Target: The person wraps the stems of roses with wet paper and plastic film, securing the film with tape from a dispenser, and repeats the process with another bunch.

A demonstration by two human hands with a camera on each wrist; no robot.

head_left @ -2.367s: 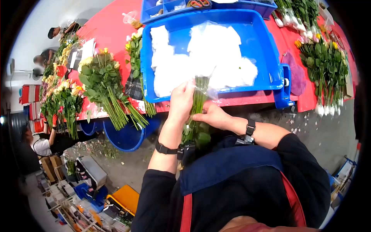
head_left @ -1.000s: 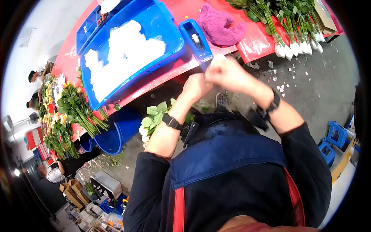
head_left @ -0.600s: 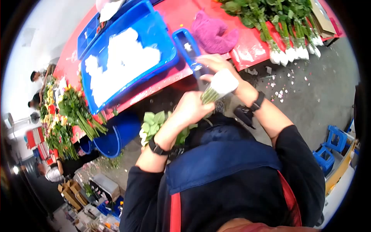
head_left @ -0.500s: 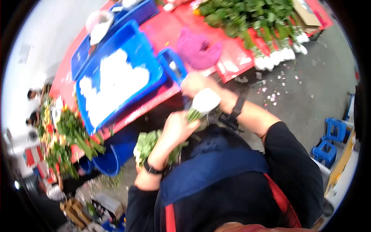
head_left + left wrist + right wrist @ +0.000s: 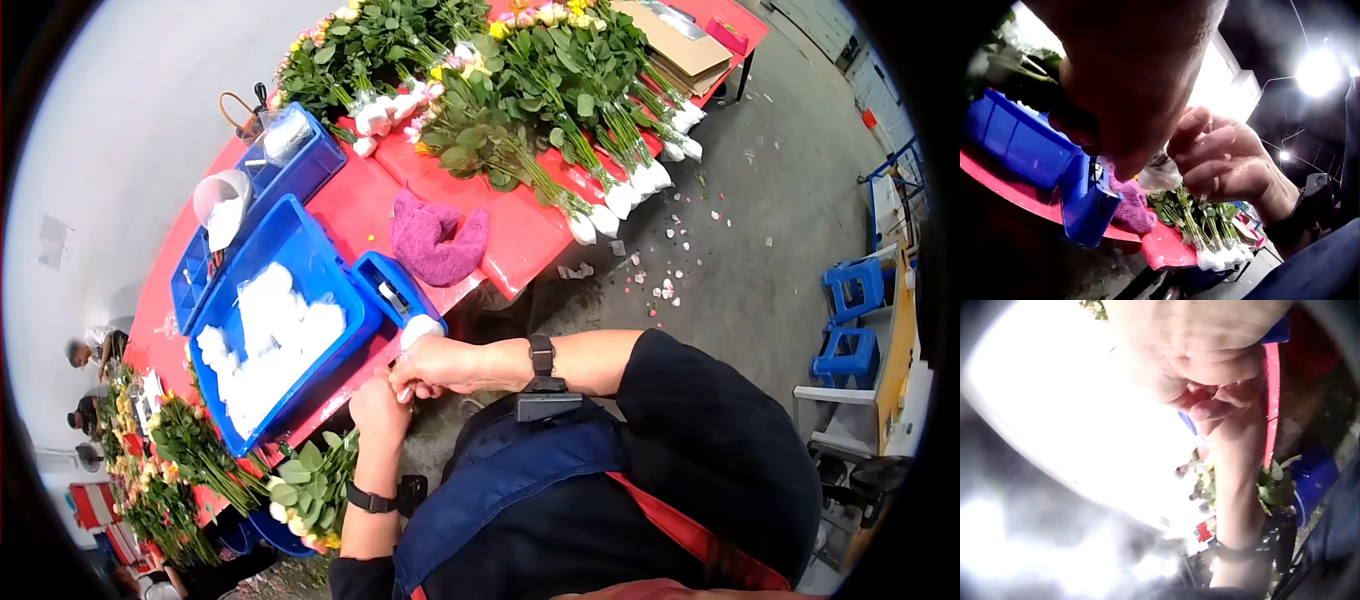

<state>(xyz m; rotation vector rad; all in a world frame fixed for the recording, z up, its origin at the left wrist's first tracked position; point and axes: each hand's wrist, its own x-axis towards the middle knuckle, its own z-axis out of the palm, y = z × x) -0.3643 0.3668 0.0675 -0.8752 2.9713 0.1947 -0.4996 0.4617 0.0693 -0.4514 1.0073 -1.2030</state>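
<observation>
My left hand (image 5: pixel 379 410) grips the stems of a bunch of roses (image 5: pixel 313 483), whose leaves and pale blooms hang below it by the table edge. Beyond the knuckles pokes the bunch's white wrapped stem end (image 5: pixel 422 329). Fingers curled, my right hand (image 5: pixel 440 365) holds the bunch at the neck of this wrap, against the left hand. In the left wrist view, clear plastic wrap (image 5: pixel 1163 174) shows beside the curled right fingers (image 5: pixel 1210 145). Most of the stems are hidden by the hands. A blue tape dispenser (image 5: pixel 372 268) stands just past them.
A blue tray (image 5: pixel 355 345) with white wads (image 5: pixel 270 345) stands left on the red table (image 5: pixel 350 215). Behind it is a divided blue box (image 5: pixel 322 160). A purple cloth (image 5: pixel 438 240) and several white-ended rose bunches (image 5: pixel 600 110) lie farther along. Blue stools (image 5: pixel 845 355) stand at right.
The right hand went from the stems to the dispenser, then back to the bunch's neck. The left hand turned the bunch white end up and moved left. The view swung right along the table.
</observation>
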